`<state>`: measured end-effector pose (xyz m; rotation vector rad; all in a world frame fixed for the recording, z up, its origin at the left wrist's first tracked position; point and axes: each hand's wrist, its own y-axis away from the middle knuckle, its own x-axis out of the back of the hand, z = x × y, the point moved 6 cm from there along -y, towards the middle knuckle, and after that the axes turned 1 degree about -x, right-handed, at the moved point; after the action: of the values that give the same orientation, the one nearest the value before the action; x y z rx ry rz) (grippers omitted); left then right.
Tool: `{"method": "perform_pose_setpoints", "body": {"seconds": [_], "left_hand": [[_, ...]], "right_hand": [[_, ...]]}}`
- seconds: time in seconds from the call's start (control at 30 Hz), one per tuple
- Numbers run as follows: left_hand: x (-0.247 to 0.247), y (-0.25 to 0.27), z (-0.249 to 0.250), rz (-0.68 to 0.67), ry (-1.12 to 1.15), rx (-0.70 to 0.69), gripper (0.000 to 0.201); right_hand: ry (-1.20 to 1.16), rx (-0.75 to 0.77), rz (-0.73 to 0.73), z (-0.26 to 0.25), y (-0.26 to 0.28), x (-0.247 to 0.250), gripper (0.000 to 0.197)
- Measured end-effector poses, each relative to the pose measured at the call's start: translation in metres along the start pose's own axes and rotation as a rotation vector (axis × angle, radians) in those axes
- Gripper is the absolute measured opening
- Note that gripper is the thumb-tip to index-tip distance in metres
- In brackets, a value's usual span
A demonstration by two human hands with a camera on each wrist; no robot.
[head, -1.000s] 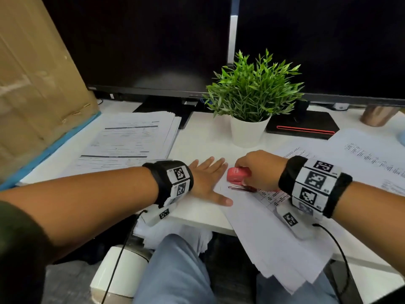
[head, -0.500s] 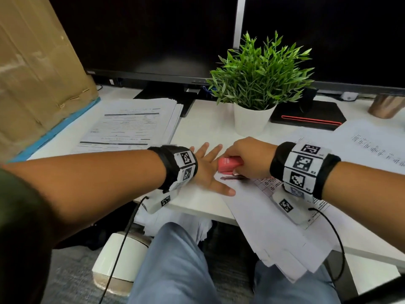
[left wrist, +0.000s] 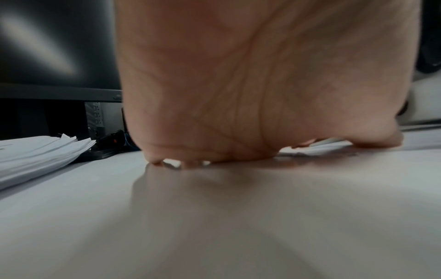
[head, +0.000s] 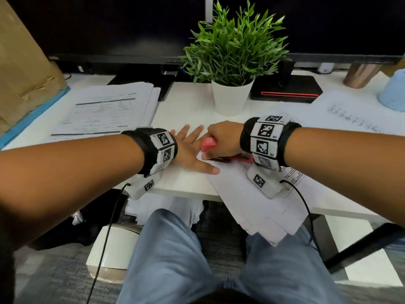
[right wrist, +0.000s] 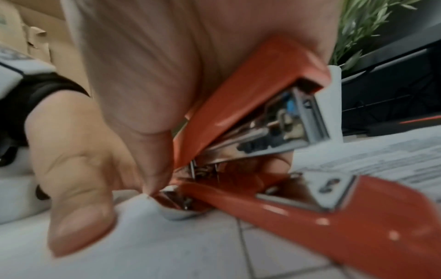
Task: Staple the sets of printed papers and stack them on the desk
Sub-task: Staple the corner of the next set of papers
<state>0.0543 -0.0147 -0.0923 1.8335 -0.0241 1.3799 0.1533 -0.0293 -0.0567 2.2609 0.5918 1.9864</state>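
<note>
A red stapler (head: 209, 144) (right wrist: 274, 105) sits over the top corner of a fanned set of printed papers (head: 252, 194) that overhangs the desk's front edge. My right hand (head: 225, 139) grips the stapler from above; in the right wrist view its top arm stands raised off the base (right wrist: 334, 211). My left hand (head: 190, 150) lies flat on the desk (head: 186, 102) with fingers spread, its thumb (right wrist: 78, 217) pressing the paper corner beside the stapler. A stack of printed papers (head: 109, 110) (left wrist: 35, 152) lies at the left.
A potted green plant (head: 234, 58) stands just behind my hands. Two dark monitors (head: 109, 25) fill the back. A cardboard sheet (head: 24, 62) leans at the left. More printed sheets (head: 350, 115), a copper cup (head: 359, 73) and a pale blue object (head: 394, 93) lie at the right.
The view has tilted down and closer. Both hands stay at the paper corner, the right one still on the stapler.
</note>
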Motion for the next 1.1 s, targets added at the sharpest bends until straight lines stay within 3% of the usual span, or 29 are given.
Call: {"method": "perform_pose_setpoints", "body": {"seconds": [0.17, 0.33, 0.47, 0.6, 0.67, 0.73, 0.83, 1.1], "left_hand": [[0.0, 0.0, 0.002, -0.01, -0.002, 0.012, 0.104], [0.0, 0.004, 0.007, -0.041, 0.005, 0.004, 0.082], [0.004, 0.006, 0.007, -0.014, 0.034, 0.015, 0.09], [0.005, 0.01, 0.008, -0.021, 0.059, 0.04, 0.107], [0.004, 0.01, 0.008, -0.032, 0.06, 0.032, 0.102], [0.002, 0.006, 0.007, -0.031, 0.042, 0.007, 0.094], [-0.002, 0.002, 0.005, -0.012, 0.021, 0.027, 0.103], [-0.002, -0.003, 0.003, -0.032, -0.005, 0.045, 0.102]], "right_hand": [[0.021, 0.064, 0.085, -0.007, 0.004, -0.001, 0.051], [0.315, 0.257, 0.206, -0.021, 0.015, 0.0, 0.041], [0.58, 0.378, 0.218, -0.031, 0.017, -0.004, 0.041], [0.614, 0.439, 0.192, -0.031, 0.017, -0.005, 0.035], [0.611, 0.448, 0.191, -0.03, 0.019, -0.004, 0.03], [0.402, 0.375, 0.187, -0.024, 0.02, 0.001, 0.028], [0.054, 0.169, 0.116, -0.006, 0.01, 0.002, 0.036], [-0.093, -0.019, -0.01, -0.003, -0.01, -0.001, 0.052]]}}
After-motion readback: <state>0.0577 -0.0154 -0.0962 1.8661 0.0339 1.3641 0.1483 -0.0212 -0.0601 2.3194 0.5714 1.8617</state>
